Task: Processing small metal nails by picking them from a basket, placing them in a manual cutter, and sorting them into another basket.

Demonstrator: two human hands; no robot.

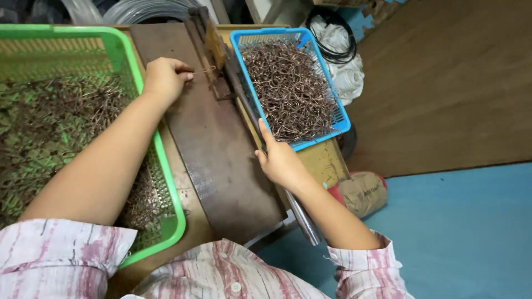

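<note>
My left hand (165,77) pinches a thin copper wire piece (204,70) and holds it against the upright tool block (210,50) at the far end of a dark metal plate (216,149). My right hand (280,160) grips a long metal lever bar (302,218) that runs along the plate's right edge. A blue basket (338,111) of bent copper wire pieces sits just right of the tool. A green basket (172,216) with more wire pieces lies under my left forearm.
The plate rests on a wooden bench (324,160). White cloth and coiled black cable (341,50) lie behind the blue basket. A tan bag (363,191) sits on the blue floor (460,232) to the right. Clear tubing (144,8) curls at the back.
</note>
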